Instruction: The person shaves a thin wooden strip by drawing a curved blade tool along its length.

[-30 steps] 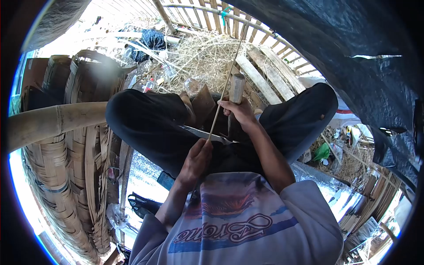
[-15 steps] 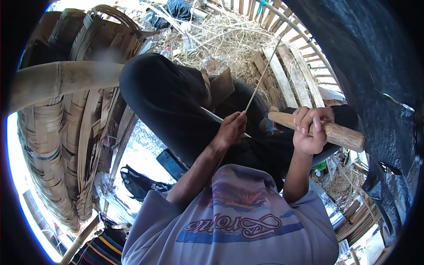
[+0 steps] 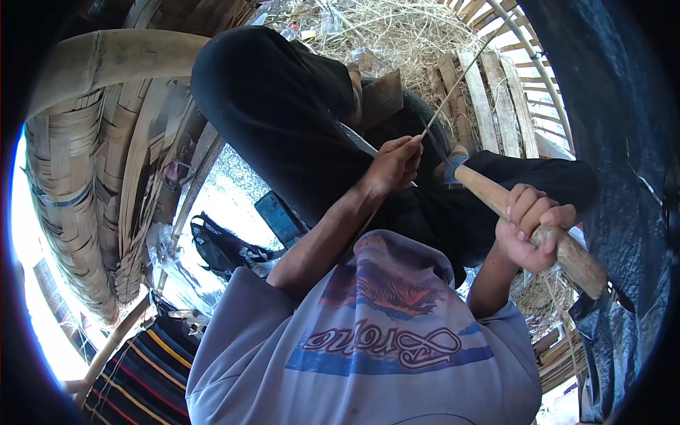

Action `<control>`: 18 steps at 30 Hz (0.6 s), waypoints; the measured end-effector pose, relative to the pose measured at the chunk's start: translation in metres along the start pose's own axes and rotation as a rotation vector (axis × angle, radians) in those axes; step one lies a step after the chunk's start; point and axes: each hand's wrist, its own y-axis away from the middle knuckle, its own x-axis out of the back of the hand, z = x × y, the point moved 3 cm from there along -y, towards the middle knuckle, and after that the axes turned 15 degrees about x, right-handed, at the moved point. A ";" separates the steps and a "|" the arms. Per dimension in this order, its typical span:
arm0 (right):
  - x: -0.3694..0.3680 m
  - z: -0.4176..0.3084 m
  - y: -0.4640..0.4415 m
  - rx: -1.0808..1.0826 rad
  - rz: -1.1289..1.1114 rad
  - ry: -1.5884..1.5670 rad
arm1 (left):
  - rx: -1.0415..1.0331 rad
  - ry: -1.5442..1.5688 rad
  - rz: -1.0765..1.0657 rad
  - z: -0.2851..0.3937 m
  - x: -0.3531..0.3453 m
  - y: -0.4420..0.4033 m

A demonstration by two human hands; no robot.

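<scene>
My left hand (image 3: 394, 167) is closed in a pinch on a thin pale strip (image 3: 453, 91), probably bamboo, which slants up and to the right. My right hand (image 3: 533, 225) wraps round the long wooden handle (image 3: 489, 191) of a tool. Near the handle's far end sits a greyish collar (image 3: 457, 167); beyond it the tool's working part is thin, dark and hard to make out. A whitish strip (image 3: 360, 140) passes beside my left hand, partly hidden. Both hands are above my black-trousered legs (image 3: 283, 106).
A thick bamboo pole (image 3: 142, 57) and woven bamboo panels (image 3: 71, 212) stand on the left. Wooden slats (image 3: 499, 99) and straw (image 3: 397, 32) lie ahead. Dark plastic sheeting (image 3: 623, 142) hangs on the right. A phone-like dark object (image 3: 278, 218) and a black bag (image 3: 219, 244) lie lower left.
The view has shifted. My right hand and the wooden handle have moved down and right, away from my left hand. The handle now tilts more steeply. Both grips stay closed.
</scene>
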 end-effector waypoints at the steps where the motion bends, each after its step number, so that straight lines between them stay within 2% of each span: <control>1: -0.009 0.003 0.001 0.026 -0.063 -0.003 | 0.005 0.012 0.012 0.001 -0.001 0.001; 9: -0.037 0.000 -0.002 0.125 -0.348 0.054 | 0.023 0.017 -0.024 0.001 -0.005 -0.001; 12: -0.043 0.002 0.000 0.167 -0.404 -0.010 | 0.023 0.005 0.002 0.001 -0.005 -0.003; 16: -0.054 0.005 0.009 0.201 -0.399 0.059 | 0.043 -0.031 0.103 0.001 -0.004 -0.008; 18: -0.057 0.007 0.011 0.217 -0.539 0.006 | 0.048 -0.028 0.128 0.002 -0.002 -0.011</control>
